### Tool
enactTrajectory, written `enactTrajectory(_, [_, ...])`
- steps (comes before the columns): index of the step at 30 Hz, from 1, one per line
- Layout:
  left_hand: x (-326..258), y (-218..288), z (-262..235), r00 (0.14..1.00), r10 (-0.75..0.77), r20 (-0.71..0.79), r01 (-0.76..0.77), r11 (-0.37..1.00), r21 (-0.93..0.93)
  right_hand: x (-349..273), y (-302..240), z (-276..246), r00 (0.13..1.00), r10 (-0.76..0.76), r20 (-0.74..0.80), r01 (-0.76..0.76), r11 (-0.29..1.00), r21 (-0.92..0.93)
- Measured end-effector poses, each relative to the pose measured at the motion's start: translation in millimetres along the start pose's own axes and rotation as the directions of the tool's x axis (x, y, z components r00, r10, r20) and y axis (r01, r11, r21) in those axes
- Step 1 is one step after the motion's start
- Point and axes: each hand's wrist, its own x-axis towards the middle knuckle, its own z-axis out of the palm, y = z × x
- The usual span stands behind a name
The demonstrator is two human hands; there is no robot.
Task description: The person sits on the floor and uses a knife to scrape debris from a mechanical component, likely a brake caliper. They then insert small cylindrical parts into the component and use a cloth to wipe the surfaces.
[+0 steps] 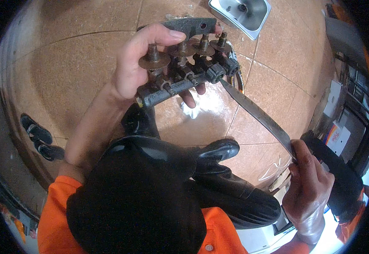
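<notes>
My left hand (140,57) is wrapped around a dark, grimy pipe manifold (161,97), its thumb on top and fingertips showing below. Several valves stand along the pipe, with threaded stems and round discs such as this disc (154,61). Two ribbed black caps (215,73) sit toward its right end. In my right hand (309,186), closed around its near end, is a long flat metal blade (260,116). The blade's far tip meets the nearer ribbed cap or lies just beside it; I cannot tell which. A curved dark metal strip (201,26) shows behind the valves.
A shallow metal basin (243,12) lies on the tiled floor (87,25) at the far right. Black sandals (40,135) lie at the left. My black boot (220,150) is below the manifold. Another person's dark-clad limb (334,169) is close to my right hand.
</notes>
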Motion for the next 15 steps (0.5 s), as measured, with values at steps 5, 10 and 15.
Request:
enactTrajectory(5, [-0.4, -1.0, 0.9, 1.000, -0.008, -0.006, 0.008, 1.000, 0.004, -0.2, 3.5, 1.8, 0.998, 0.031, 0.063, -0.037, 0.995, 0.091])
enactTrajectory(10, [0.1, -2.5, 0.3, 1.000, -0.014, -0.002, 0.014, 1.000, -0.003, -1.0, 4.9, 2.4, 0.992, 0.065, 0.104, -0.080, 0.986, 0.149])
enactTrajectory(15, [3.1, -4.7, -1.4, 1.000, -0.023, 0.011, 0.023, 1.000, -0.021, -1.5, 3.3, 2.6, 0.992, 0.080, 0.098, -0.098, 0.975, 0.199])
